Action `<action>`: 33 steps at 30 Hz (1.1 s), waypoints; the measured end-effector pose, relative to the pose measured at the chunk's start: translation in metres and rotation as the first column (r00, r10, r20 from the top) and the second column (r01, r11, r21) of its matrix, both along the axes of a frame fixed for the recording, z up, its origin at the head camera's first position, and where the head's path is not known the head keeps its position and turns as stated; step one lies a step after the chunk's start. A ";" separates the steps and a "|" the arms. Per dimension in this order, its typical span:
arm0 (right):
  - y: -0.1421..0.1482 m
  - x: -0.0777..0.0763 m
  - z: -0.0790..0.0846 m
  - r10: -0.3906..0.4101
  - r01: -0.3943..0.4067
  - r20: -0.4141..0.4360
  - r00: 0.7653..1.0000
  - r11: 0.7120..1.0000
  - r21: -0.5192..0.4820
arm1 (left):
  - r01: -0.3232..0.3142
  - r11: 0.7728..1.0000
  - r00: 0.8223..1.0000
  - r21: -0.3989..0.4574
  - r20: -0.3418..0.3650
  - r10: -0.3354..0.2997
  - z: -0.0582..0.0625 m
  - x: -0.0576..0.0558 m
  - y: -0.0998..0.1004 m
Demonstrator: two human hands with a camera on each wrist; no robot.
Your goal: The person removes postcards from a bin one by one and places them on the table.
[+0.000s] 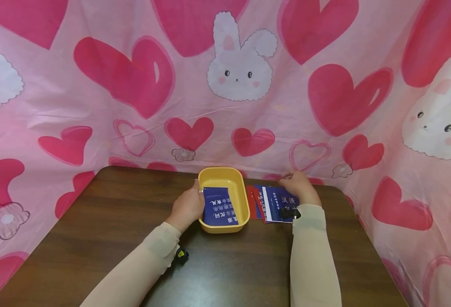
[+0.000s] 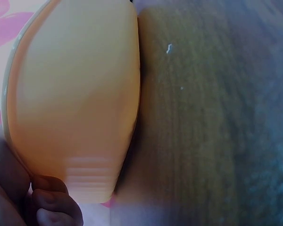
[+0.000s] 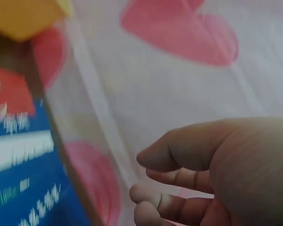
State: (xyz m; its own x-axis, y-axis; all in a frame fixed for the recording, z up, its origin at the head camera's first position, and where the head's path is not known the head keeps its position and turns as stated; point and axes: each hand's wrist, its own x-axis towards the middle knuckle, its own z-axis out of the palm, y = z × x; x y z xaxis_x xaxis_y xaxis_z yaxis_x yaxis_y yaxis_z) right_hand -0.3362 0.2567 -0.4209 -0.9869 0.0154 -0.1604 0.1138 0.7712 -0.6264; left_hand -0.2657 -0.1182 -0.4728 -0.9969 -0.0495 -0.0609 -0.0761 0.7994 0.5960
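Observation:
A yellow plastic bin (image 1: 242, 200) stands near the table's back edge, with a blue card (image 1: 218, 208) with white characters lying in it. My left hand (image 1: 187, 207) grips the bin's left rim; in the left wrist view its curled fingers (image 2: 56, 202) show at the bin's wall. Right of the bin lies an overlapping row of blue, red and white cards (image 1: 273, 202). My right hand (image 1: 299, 187) is over the far right end of that row. In the right wrist view, thumb and fingers (image 3: 179, 150) are loosely bent and apart, with nothing between them.
The brown wooden table (image 1: 94, 221) runs out to both sides and toward me. A pink and white curtain (image 1: 225, 111) with hearts and rabbits hangs close behind the table's back edge and along its sides.

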 end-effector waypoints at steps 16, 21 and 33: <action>-0.088 0.010 0.031 0.199 -0.205 -0.099 0.975 0.977 -0.051 | 0.006 1.000 1.000 -0.012 -0.010 -0.007 0.000 0.000 0.000; -0.126 0.011 0.031 0.253 -0.257 -0.073 0.965 0.965 -0.053 | 0.000 1.000 1.000 -0.001 0.000 0.000 0.001 0.001 0.001; -0.189 0.001 0.013 0.334 -0.344 0.104 0.937 0.935 0.090 | -0.002 1.000 1.000 -0.013 0.004 0.002 0.002 0.001 0.000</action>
State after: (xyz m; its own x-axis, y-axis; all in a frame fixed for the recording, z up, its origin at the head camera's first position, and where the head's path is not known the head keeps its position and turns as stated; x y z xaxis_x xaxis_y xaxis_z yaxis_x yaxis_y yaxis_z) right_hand -0.3351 0.0682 -0.4076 -0.9189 -0.2964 -0.2602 -0.1164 0.8341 -0.5392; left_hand -0.2646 -0.1185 -0.4713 -0.9966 -0.0520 -0.0640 -0.0797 0.8069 0.5853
